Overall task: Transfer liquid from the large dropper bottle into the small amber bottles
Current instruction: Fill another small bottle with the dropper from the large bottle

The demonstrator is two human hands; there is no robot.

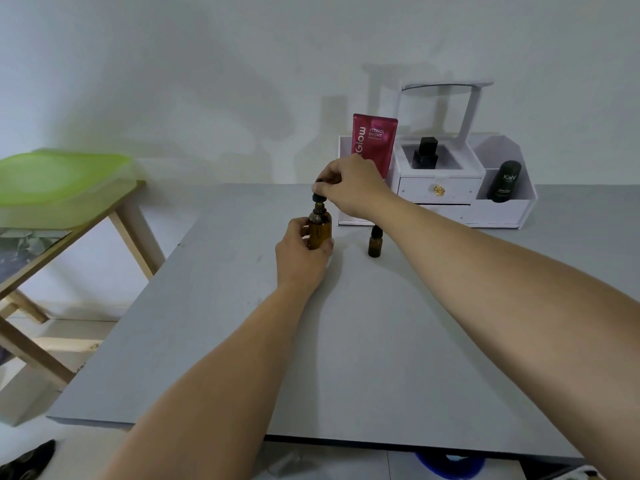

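The large amber dropper bottle (319,231) stands upright on the grey table (363,341), with my left hand (300,255) wrapped around its lower body. My right hand (349,188) pinches the black dropper cap (318,196), which sits just above the bottle's neck, a short piece of the dropper showing between them. One small amber bottle (375,241) with a black cap stands to the right of the large one, partly behind my right forearm. No other small amber bottle shows in this view.
A white organiser (446,188) stands at the back of the table with a red tube (373,142), a black square bottle (426,152) and a dark tube (505,181). A wooden side table (69,216) with a green lid (59,174) is to the left.
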